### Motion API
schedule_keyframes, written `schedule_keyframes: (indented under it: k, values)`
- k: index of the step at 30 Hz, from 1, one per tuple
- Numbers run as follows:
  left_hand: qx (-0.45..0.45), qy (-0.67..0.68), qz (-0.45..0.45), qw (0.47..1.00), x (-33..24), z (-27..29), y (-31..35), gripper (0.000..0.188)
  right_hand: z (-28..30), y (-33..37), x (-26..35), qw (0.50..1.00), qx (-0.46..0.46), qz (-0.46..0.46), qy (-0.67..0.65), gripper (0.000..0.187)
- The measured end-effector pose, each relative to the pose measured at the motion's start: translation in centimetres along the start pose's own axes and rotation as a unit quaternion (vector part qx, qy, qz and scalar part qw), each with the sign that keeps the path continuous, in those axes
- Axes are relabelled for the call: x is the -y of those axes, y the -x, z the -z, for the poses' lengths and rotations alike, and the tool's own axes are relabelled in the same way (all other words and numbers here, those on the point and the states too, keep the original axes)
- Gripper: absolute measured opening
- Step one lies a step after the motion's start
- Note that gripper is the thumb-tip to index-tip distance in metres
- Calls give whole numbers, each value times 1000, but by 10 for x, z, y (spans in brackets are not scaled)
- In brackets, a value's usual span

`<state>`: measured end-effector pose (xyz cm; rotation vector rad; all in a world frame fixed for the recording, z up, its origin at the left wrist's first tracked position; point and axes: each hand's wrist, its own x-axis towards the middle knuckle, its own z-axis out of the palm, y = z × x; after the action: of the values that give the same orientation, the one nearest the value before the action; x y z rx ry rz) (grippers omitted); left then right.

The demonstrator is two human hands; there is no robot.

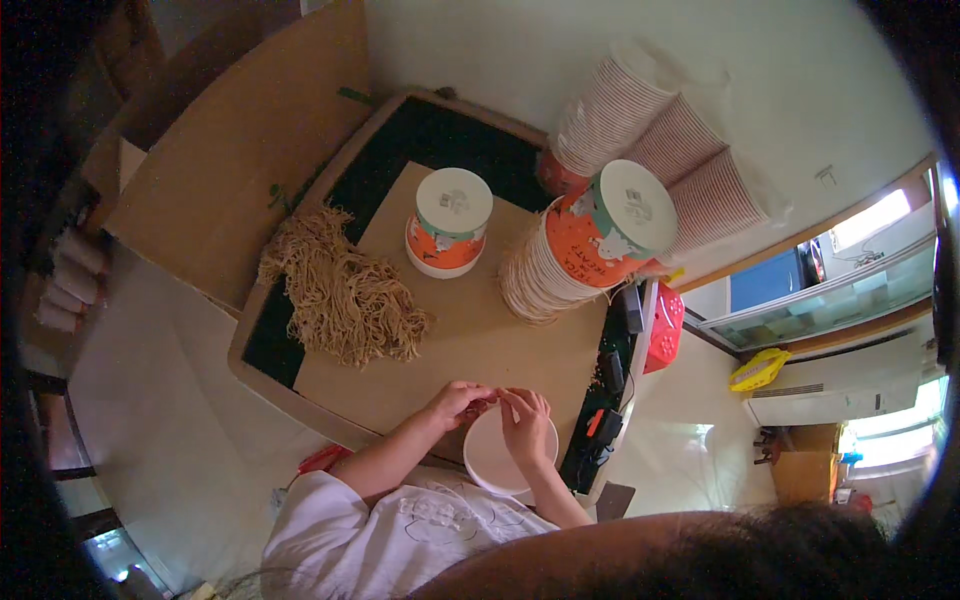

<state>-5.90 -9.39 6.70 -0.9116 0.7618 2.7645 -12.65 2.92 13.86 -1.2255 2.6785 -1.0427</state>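
Note:
At the table's near edge, a white-lined paper bucket (485,455) stands close against my body, its open mouth facing up toward me. My left hand (460,402) is closed at the bucket's far left rim, fingers curled against it. Across the mouth reaches my right hand (525,420), its thumb and fingers pinched together at the far rim and nearly touching the left fingertips. Whatever thin thing may lie between the right fingertips is too small to make out. A loose heap of tan cords (345,290) lies beyond my left hand.
An upside-down paper bucket (447,225) stands on the cardboard sheet (470,350). To its right rises a tall stack of nested buckets (590,245), with bagged bucket stacks (665,135) against the wall. A cardboard panel (250,150) stands at left. Small dark items (605,400) lie along the right edge.

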Motion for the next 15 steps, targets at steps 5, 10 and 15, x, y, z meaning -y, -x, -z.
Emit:
schedule_keyframes:
  k: [5,10,15]
  values:
    - [0,-10,-18,1000,-6,-11,8,14,5,-4,-4,1000,8,16,2,15]
    - [-47,-220,-94,970,2,-2,2,14,6,-16,-24,962,144,-114,-202,12]
    - [-45,-282,-163,944,-5,-13,7,12,10,-22,-25,967,166,-129,-146,10]
